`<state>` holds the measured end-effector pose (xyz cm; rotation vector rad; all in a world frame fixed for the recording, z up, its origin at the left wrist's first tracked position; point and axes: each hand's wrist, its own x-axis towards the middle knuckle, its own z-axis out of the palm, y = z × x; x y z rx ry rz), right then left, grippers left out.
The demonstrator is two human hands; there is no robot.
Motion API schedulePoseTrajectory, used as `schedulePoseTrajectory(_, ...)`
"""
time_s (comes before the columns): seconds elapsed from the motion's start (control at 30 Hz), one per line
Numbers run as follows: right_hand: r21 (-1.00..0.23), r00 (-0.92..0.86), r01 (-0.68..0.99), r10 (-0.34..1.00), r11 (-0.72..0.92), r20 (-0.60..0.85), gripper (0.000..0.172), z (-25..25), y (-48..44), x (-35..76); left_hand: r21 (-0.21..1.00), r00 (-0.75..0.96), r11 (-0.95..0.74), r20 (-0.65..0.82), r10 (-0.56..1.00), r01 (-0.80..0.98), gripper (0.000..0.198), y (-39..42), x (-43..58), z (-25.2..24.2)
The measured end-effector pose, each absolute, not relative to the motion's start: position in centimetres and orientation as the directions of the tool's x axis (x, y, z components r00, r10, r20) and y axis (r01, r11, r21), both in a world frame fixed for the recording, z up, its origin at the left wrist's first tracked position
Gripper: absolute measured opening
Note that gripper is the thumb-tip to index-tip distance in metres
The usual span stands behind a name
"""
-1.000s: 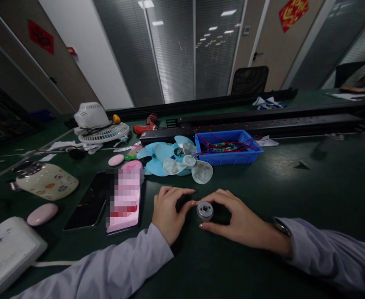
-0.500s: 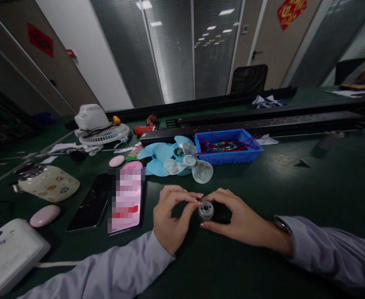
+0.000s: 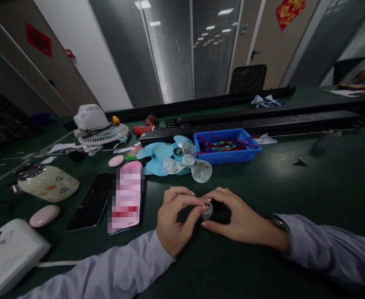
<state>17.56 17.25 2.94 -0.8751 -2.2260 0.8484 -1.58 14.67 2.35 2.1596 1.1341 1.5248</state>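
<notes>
A small round silver motor part (image 3: 207, 211) stands on the dark green table near me. My right hand (image 3: 235, 220) curls around it from the right, thumb and fingers closed on its sides. My left hand (image 3: 177, 216) comes in from the left, its thumb and forefinger pinched over the top of the same part and covering most of its face. Both sleeves are pale lilac. A watch shows at my right wrist.
Beyond my hands lie light blue and clear fan blades (image 3: 176, 160) and a blue tray (image 3: 213, 155) of red-wired boards. Two phones (image 3: 90, 203) lie to the left, with a cream fan body (image 3: 45, 182), pink pebbles, a white box (image 3: 8, 253) and a white fan grille (image 3: 103, 133).
My left hand has lifted off the table and moved right, its fingertips now pinched over the top of the silver part. My right hand has kept its grip.
</notes>
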Motion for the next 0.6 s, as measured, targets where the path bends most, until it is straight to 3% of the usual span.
schedulePoseTrajectory(0.17,-0.787,-0.558,0.202,0.729,0.582,0.396,0.054,3.1,16.9,18.1,0.662,0.177,-0.636,0.625,0.761,0.397,0.033,14.1,-1.9,3.1)
schedulePoseTrajectory(0.3,-0.794,-0.579,0.164,0.709,0.585,0.402,0.029,3.3,17.1,18.0,0.675,0.241,-0.602,0.557,0.795,0.427,0.056,13.9,-1.8,3.0)
schedulePoseTrajectory(0.4,-0.807,-0.576,0.169,0.721,0.566,0.385,0.02,3.3,17.4,17.6,0.691,0.296,-0.539,0.45,0.843,0.483,0.072,14.3,-1.5,2.3)
schedulePoseTrajectory(0.6,-0.833,-0.479,0.169,0.782,0.527,0.398,0.012,3.2,17.6,17.1,0.696,0.322,-0.446,0.313,0.894,0.563,0.072,14.7,-1.4,1.5)
